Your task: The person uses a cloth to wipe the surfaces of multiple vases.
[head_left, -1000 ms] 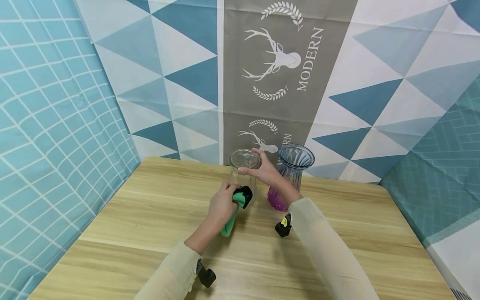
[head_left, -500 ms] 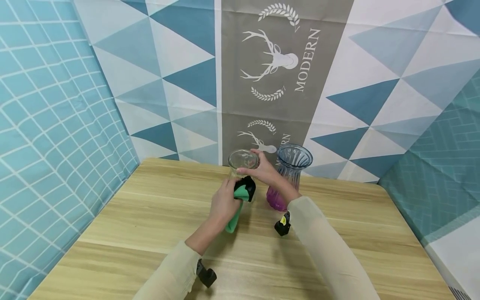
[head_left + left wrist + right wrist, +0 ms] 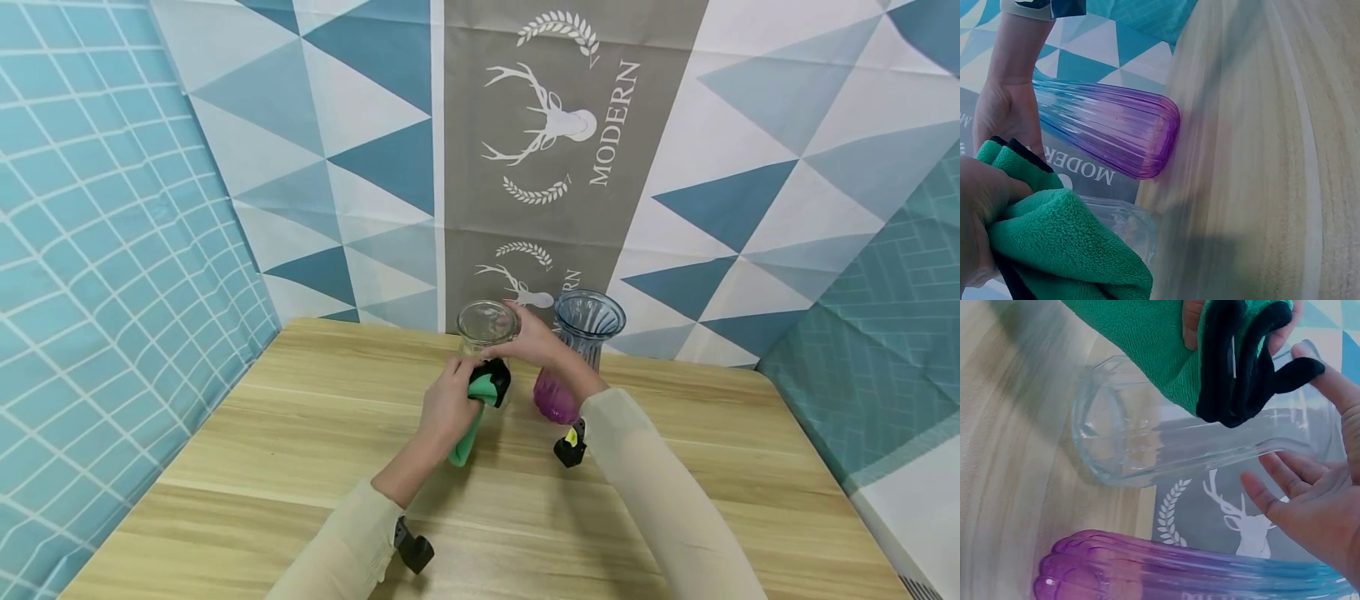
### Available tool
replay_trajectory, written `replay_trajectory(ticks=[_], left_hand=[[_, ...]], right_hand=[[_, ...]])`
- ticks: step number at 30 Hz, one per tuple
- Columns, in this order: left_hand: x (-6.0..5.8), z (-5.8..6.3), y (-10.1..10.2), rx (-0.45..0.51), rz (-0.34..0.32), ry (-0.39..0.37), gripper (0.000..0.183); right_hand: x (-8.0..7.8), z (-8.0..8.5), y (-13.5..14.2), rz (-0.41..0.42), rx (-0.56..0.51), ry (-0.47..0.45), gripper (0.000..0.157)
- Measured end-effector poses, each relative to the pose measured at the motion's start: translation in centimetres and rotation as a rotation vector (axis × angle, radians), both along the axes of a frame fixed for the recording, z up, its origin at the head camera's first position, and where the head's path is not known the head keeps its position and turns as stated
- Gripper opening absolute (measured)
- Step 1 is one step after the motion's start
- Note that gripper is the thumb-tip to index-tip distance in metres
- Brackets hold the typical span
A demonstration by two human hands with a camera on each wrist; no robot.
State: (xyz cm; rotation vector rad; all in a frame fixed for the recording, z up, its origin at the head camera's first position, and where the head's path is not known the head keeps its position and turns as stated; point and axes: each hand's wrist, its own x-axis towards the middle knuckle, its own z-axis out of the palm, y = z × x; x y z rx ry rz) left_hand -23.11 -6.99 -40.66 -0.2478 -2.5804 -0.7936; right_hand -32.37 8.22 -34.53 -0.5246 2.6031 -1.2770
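A clear glass vase (image 3: 1129, 440) stands upright towards the back of the table. My right hand (image 3: 534, 337) holds it around the neck, just below the flared rim. On the vase's front left side, my left hand (image 3: 447, 407) grips a folded green cloth (image 3: 1066, 240) with black edging. The cloth lies against or very near the glass and covers part of it; a loose end hangs down. Right of the clear vase, partly behind my right forearm, a ribbed vase (image 3: 1110, 128) stands, blue at its top and purple at its base.
The wooden table (image 3: 315, 433) reaches to a patterned fabric backdrop (image 3: 382, 167) close behind both vases. Blue grid-patterned fabric (image 3: 112, 208) hangs along the left side. A small black camera (image 3: 414, 550) is worn on the left wrist.
My left hand has moved the cloth slightly right and up along the clear vase. My right hand has shifted slightly lower at its neck. The ribbed vase has stayed in place.
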Motion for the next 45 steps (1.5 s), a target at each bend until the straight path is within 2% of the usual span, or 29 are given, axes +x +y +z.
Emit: replay_trajectory(ticks=[8, 20, 30, 38, 45], left_hand=[[0.0, -0.4, -0.4, 0.017, -0.004, -0.004, 0.047], [0.2, -0.8, -1.0, -0.002, 0.011, 0.011, 0.044], [0.1, -0.3, -0.5, -0.002, 0.009, 0.115, 0.044], [-0.2, -0.4, -0.1, -0.051, 0.006, 0.067, 0.043], [-0.2, -0.4, 0.2, -0.103, -0.001, -0.061, 0.04]], right_hand=[[-0.1, -0.4, 0.0, 0.007, -0.083, -0.043, 0.094], [-0.1, -0.8, -0.4, -0.046, -0.049, -0.021, 0.095], [-0.1, -0.7, -0.6, -0.043, -0.063, -0.031, 0.094], [0.0, -0.6, -0.3, -0.037, -0.048, -0.025, 0.089], [-0.1, -0.6, -0.3, -0.032, -0.03, -0.01, 0.089]])
